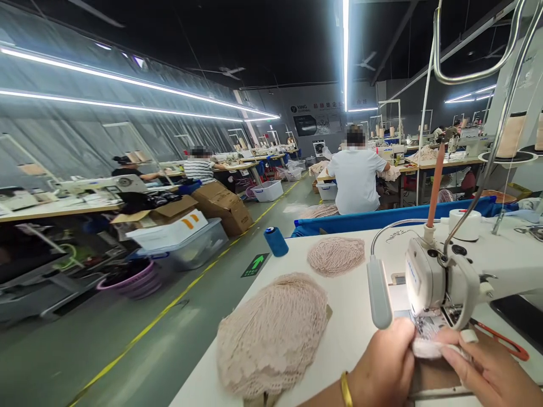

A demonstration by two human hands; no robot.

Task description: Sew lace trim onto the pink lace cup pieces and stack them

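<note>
A white sewing machine (426, 274) stands at the right of the white table. Close under its needle, a pale pink piece of fabric (426, 348) lies between my hands. My left hand (390, 353), with a gold bracelet at the wrist, is closed at the fabric's left edge. From the right, my right hand (487, 359) pinches the same fabric between thumb and fingers. A white band wraps one of its fingers. Red-handled snips (504, 342) lie beside the machine, partly behind my right hand. The stitching spot itself is blurred.
Left of the machine lie a large beige lace pile (274, 333) and a smaller lace pile (335, 255). A blue thread cone (276, 241) stands at the table's far-left corner. The lamp (379, 291) hangs close by my left hand. A co-worker (356, 175) sits ahead.
</note>
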